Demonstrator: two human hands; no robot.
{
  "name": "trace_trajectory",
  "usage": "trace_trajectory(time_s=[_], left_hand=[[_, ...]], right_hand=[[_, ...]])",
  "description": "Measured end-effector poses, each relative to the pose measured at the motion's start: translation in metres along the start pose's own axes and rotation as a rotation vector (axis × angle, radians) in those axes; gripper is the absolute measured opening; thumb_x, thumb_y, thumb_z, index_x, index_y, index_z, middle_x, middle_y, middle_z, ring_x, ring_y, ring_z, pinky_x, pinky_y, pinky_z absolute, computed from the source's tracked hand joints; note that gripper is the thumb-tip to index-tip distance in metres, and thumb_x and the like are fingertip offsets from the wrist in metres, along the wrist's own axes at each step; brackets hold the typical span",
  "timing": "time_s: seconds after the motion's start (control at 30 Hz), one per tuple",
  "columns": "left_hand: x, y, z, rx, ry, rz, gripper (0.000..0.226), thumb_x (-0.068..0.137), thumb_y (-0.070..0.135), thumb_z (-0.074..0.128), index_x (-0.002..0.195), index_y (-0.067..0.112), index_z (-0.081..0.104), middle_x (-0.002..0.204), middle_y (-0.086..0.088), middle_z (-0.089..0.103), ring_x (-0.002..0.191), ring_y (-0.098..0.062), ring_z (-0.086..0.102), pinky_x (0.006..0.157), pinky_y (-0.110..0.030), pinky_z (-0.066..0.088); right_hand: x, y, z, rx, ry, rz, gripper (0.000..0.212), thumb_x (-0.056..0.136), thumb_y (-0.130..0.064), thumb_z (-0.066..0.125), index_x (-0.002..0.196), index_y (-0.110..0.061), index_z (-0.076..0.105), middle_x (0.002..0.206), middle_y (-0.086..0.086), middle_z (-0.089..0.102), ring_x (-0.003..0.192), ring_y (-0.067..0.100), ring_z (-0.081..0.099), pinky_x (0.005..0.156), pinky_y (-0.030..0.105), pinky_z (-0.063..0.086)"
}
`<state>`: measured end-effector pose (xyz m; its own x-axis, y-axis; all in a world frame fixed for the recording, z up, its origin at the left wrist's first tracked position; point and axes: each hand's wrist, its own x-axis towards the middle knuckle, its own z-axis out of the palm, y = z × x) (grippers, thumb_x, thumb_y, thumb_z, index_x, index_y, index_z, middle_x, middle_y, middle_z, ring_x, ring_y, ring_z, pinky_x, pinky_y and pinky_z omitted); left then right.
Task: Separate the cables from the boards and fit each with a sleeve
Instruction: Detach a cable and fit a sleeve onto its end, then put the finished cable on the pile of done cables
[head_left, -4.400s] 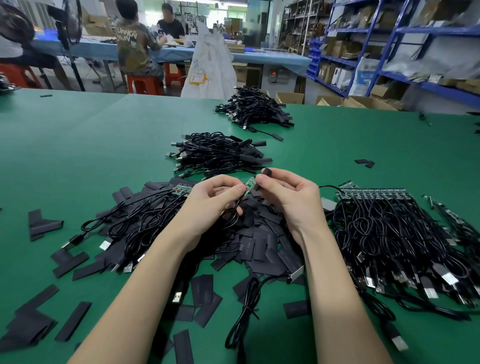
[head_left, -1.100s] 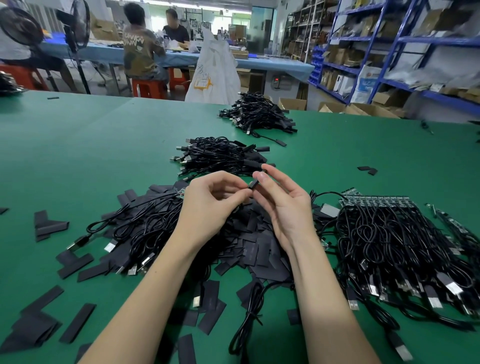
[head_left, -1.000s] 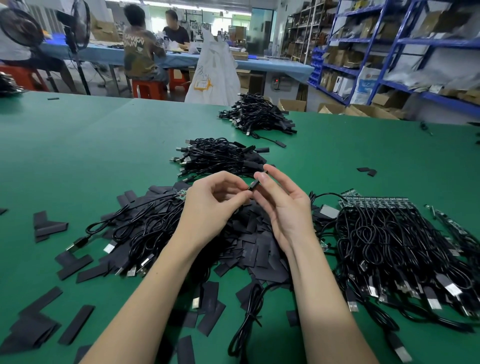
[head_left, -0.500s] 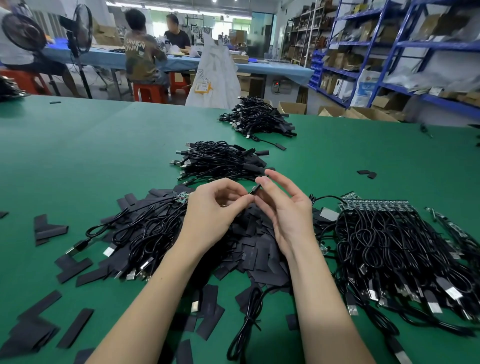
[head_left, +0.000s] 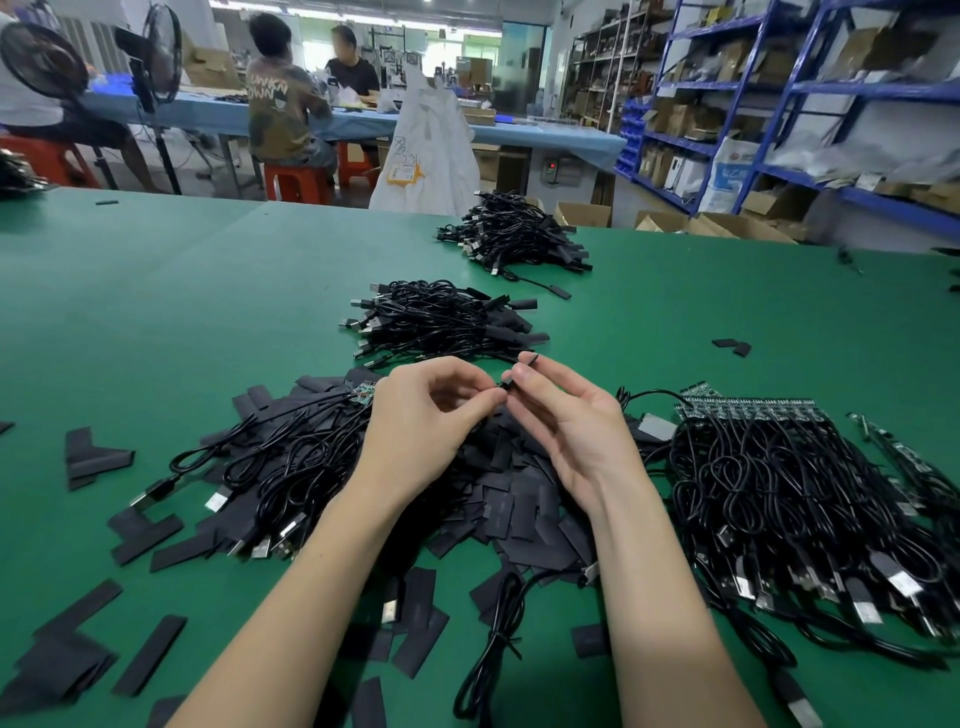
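My left hand (head_left: 426, 421) and my right hand (head_left: 566, 431) meet above a heap of flat black sleeves (head_left: 519, 499). Between their fingertips is a small black sleeve (head_left: 523, 366). My right thumb and forefinger pinch it. My left thumb and forefinger pinch the cable end going into it; the board inside is hidden. The black cable (head_left: 493, 639) hangs down between my forearms. A strip of green boards (head_left: 748, 408) with cables attached lies at the right. Loose cables (head_left: 280, 467) lie at the left.
Two piles of sleeved cables lie farther back on the green table (head_left: 156, 312), one nearer (head_left: 447, 322) and one beyond (head_left: 514, 234). Stray sleeves (head_left: 93, 457) dot the left side. People sit at a blue table behind; shelves stand at the right.
The green board end seen between my fingers earlier is now covered by the black sleeve. Both hands have stayed together over the sleeve heap, with only small finger movements.
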<state>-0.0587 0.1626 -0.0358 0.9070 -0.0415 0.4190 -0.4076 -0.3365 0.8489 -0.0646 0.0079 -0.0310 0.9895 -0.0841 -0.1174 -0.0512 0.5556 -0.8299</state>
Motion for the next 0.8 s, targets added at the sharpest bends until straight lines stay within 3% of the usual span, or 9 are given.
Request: trace_trajectory(time_s=[0.27, 0.43, 0.8], left_hand=[[0.0005, 0.0017, -0.0017, 0.008, -0.002, 0.003, 0.007, 0.081, 0.02, 0.084, 0.079, 0.02, 0.077, 0.074, 0.01, 0.075, 0.072, -0.005, 0.071, 0.07, -0.017, 0.053], [0.0, 0.0003, -0.0023, 0.007, -0.028, -0.007, 0.009, 0.08, 0.019, 0.084, 0.082, 0.022, 0.076, 0.075, 0.01, 0.075, 0.074, -0.004, 0.071, 0.07, -0.012, 0.051], [0.0006, -0.0016, 0.0017, 0.046, -0.007, -0.009, 0.012, 0.081, 0.018, 0.083, 0.079, 0.025, 0.074, 0.073, 0.013, 0.073, 0.072, -0.002, 0.069, 0.065, -0.008, 0.046]], right_hand=[[-0.001, 0.0015, 0.0022, -0.034, -0.007, -0.023, 0.039, 0.084, 0.0, 0.077, 0.122, 0.001, 0.068, 0.117, 0.018, 0.073, 0.088, 0.018, 0.076, 0.075, 0.023, 0.06], [-0.0011, 0.003, 0.0021, -0.065, -0.029, -0.08, 0.031, 0.087, -0.001, 0.074, 0.115, -0.014, 0.072, 0.099, 0.017, 0.077, 0.091, 0.022, 0.076, 0.078, 0.025, 0.061], [0.0012, 0.0053, 0.0019, -0.067, -0.022, -0.106, 0.027, 0.086, -0.003, 0.076, 0.111, -0.013, 0.075, 0.097, 0.016, 0.076, 0.089, 0.02, 0.075, 0.076, 0.024, 0.06]])
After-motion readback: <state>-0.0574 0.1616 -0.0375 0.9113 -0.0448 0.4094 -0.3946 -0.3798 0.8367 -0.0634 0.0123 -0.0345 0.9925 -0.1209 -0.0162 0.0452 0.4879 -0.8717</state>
